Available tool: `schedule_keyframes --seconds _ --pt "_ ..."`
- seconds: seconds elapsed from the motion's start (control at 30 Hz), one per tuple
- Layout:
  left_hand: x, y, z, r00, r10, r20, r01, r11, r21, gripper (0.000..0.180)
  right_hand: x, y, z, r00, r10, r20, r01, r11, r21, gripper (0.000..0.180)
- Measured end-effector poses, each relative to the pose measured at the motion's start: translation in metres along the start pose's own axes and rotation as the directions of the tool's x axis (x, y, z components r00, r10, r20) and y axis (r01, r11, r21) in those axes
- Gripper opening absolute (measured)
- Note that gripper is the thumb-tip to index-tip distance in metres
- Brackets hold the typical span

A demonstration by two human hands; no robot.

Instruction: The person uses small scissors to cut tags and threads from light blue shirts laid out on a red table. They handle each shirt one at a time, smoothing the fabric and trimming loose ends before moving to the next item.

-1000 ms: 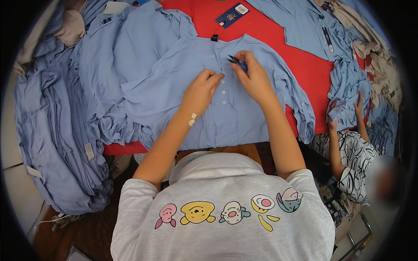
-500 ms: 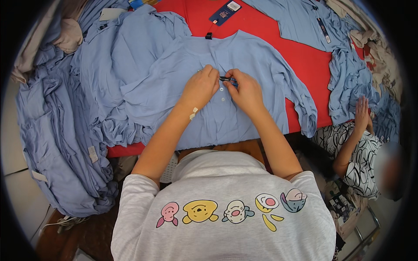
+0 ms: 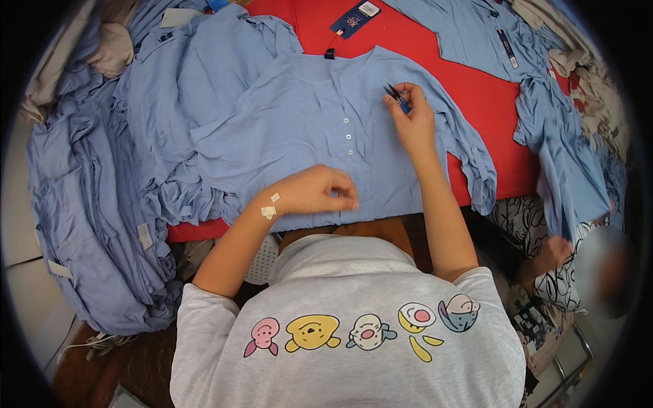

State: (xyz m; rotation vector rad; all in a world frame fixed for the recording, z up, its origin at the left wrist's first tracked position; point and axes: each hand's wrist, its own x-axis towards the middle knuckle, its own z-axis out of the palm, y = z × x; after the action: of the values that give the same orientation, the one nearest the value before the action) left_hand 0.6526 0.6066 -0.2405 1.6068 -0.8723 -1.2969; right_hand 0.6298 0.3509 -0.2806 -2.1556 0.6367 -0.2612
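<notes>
A light blue long-sleeved blouse (image 3: pixel 292 115) lies spread before me, its small white buttons (image 3: pixel 349 136) running down the front placket. In my right hand (image 3: pixel 416 117) I grip a pair of thread snips (image 3: pixel 398 98) with dark blades and a blue handle, over the blouse's upper right chest. My left hand (image 3: pixel 316 190) is over the lower front near the hem. Its fingers curl toward the thumb as in a pinch; whatever may be between them is too small to see. A dark blue hang tag (image 3: pixel 354 19) lies beyond the blouse's neckline.
A red-covered table (image 3: pixel 490 115) carries the work. Heaped blue garments (image 3: pixel 102 224) rise along the left, with another blue blouse (image 3: pixel 469 41) at the far right. On the right a co-worker's hand (image 3: pixel 558 251) is beside a hanging blue garment (image 3: pixel 575 177).
My hands have parted from the placket: the left came down toward the hem, the right went up and right with the snips. The co-worker's blue garment now hangs off the table edge.
</notes>
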Motion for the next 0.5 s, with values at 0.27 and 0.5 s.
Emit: schedule_keyframes --seconds 0.27,0.5 --pt "0.062 -0.035 -0.04 0.43 0.5 -0.752 0.105 0.8 0.591 0.016 0.037 -0.029 0.037 0.881 -0.427 0.202 0.45 0.889 -0.084 0.032" --pt "0.08 -0.047 -0.073 0.489 0.563 -0.666 0.309 0.602 0.736 0.025 0.058 -0.044 0.044 0.869 -0.229 0.438 0.39 0.861 -0.325 0.023"
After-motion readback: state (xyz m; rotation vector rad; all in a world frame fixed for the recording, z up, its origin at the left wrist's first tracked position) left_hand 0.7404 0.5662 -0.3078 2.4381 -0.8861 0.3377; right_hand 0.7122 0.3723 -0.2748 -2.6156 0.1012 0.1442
